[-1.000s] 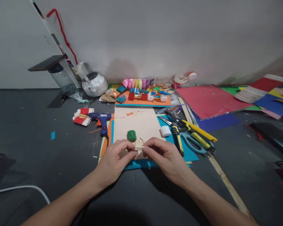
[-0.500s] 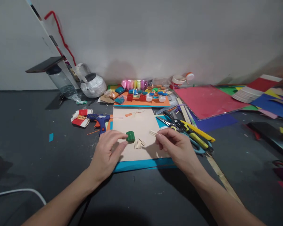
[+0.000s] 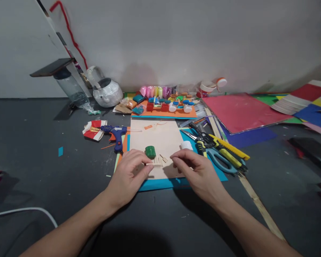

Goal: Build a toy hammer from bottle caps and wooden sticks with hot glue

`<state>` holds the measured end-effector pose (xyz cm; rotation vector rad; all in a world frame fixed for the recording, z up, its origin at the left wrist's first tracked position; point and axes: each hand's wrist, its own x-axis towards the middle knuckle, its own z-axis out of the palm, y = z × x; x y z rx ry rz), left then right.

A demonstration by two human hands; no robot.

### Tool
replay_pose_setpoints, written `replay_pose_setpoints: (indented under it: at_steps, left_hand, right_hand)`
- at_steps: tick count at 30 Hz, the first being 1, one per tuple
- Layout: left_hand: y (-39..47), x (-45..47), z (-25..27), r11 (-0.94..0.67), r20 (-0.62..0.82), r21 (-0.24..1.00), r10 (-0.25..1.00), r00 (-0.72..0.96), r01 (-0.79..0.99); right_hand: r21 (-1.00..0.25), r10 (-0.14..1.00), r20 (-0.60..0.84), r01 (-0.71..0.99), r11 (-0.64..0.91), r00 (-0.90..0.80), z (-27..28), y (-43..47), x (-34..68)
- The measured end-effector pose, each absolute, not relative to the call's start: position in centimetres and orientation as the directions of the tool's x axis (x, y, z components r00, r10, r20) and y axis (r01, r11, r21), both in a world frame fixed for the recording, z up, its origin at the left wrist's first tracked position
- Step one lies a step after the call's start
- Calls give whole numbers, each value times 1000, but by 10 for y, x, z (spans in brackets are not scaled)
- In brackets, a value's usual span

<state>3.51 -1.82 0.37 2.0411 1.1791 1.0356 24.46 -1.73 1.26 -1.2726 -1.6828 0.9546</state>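
Observation:
Between the thumb and fingertips of my left hand (image 3: 132,171) a few short wooden sticks (image 3: 157,165) are pinched, lying level and pointing right. My right hand (image 3: 195,166) hovers to the right of them, its thumb and index tips slightly apart with nothing visible between them. Several more cut wooden stick pieces (image 3: 164,158) lie on the pale sheet (image 3: 156,137), just beyond the held ones. A small green cylinder (image 3: 150,152) stands on the sheet close to my left fingers. Behind my right hand is a white round piece (image 3: 186,145), partly covered by the hand.
A blue glue gun (image 3: 118,135) lies left of the sheet. Pliers (image 3: 200,144), blue-handled scissors (image 3: 222,160) and a yellow cutter (image 3: 231,147) crowd the right side. Paint pots (image 3: 172,106) line the back, with a silver kettle-shaped pot (image 3: 107,94) to their left.
The sticks that my right hand held are now in my left hand's pinch. My right fingertips have come free of them. The view has shifted slightly.

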Motion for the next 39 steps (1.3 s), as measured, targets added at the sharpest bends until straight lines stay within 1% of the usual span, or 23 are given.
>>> replay_pose_setpoints:
  at_steps: [1,4,6,9,12,14,17,21,25,27,31,34,37,39]
  left_hand:
    - [-18,36,3,-453,336,768,887,317,453]
    - [-20,38,3,-494,341,747,859,382,444]
    - [-21,39,3,-532,352,723,833,427,441]
    - [-19,36,1,-552,367,676,827,426,489]
    - [-11,31,-3,-549,380,566,836,396,616]
    - [-4,30,-5,-537,367,475,841,397,698]
    - [6,34,-7,-512,301,373,856,421,774]
    - [15,41,-4,-507,248,312,860,447,803]
    - [18,42,-3,-505,255,334,861,439,796]
    - [16,38,-3,-505,281,364,861,425,783]
    - [8,27,-2,-506,345,490,860,376,710]
    - [1,22,-2,-493,348,573,870,351,655]
    - [-2,22,-3,-515,351,593,857,377,619]
    - [-2,23,-5,-527,356,593,850,389,608]
  right_hand:
    - [-899,968,162,377,224,-191,12,-18,245]
    - [-870,929,119,414,268,-350,11,-22,241]
    - [-853,910,96,439,284,-402,11,-23,239]
    - [-833,919,83,480,276,-385,12,-21,242]
    - [-788,929,30,563,249,-368,14,-16,248]
    - [-731,930,-33,644,227,-366,15,-14,251]
    - [-628,920,-115,745,225,-374,14,-14,252]
    - [-521,914,-134,811,264,-384,12,-15,252]
    - [-425,921,-130,860,282,-366,12,-15,253]
    - [-407,928,-112,869,283,-355,13,-14,254]
    - [-411,937,-71,866,286,-343,13,-14,256]
    - [-398,937,-79,873,283,-340,12,-13,256]
    - [-413,926,-89,860,300,-366,11,-14,255]
    - [-424,925,-64,849,315,-374,9,-14,257]
